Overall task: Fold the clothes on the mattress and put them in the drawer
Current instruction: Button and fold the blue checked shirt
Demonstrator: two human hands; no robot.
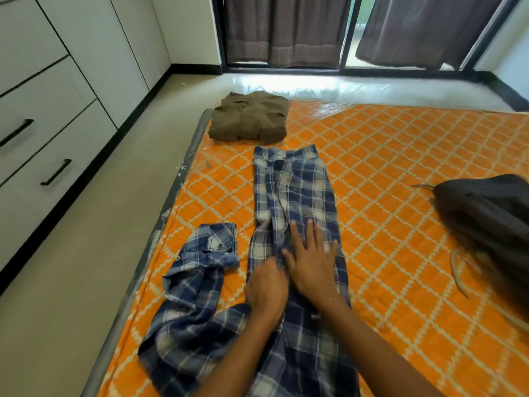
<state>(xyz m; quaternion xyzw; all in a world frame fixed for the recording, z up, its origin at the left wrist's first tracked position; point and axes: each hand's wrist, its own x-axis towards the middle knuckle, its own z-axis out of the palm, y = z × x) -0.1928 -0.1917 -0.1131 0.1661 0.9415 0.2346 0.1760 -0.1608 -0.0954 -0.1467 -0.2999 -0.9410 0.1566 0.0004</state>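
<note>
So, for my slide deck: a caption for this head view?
Both hands, left hand and right hand, smooth a plaid shirt on the mattress.

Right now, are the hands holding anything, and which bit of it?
The left hand pinches the plaid shirt at its middle front edge, near the buttons. The right hand only presses flat on the shirt, gripping nothing.

A shirt [294, 202] lies lengthwise on the mattress [400, 181], near its left edge, collar at the far end. Both hands rest on its near half, the left hand [267, 287] just left of the right hand [310, 262]. Its sleeve [197, 270] lies out to the left. Beyond the collar a folded shirt [249, 118] sits at the mattress's far left corner. A heap of clothes [492, 224] lies at the right. Drawers [43, 144] stand left, across the floor [86, 267].
</note>
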